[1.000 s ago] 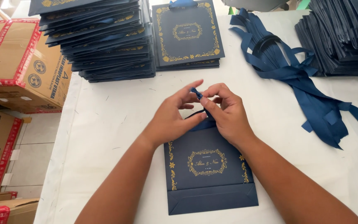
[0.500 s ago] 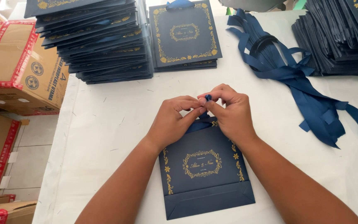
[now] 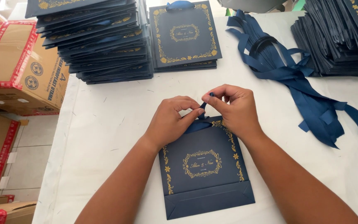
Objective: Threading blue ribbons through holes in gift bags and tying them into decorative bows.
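Table point(image 3: 112, 120) w/ white cloth, navy bag stacks point(image 3: 100, 41), cardboard boxes point(image 3: 17, 62) left on tiled floor point(image 3: 34, 145)

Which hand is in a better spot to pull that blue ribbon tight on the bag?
Probably the right hand: its fingers already pinch the ribbon end above the bag. The left hand rests lower, at the bag's top edge.

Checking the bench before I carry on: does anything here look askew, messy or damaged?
Mostly tidy. The tall stack of navy bags at the table's far left leans, its layers fanned out unevenly. The loose blue ribbons on the right lie in a tangled heap. The bag under both hands lies flat and looks undamaged.
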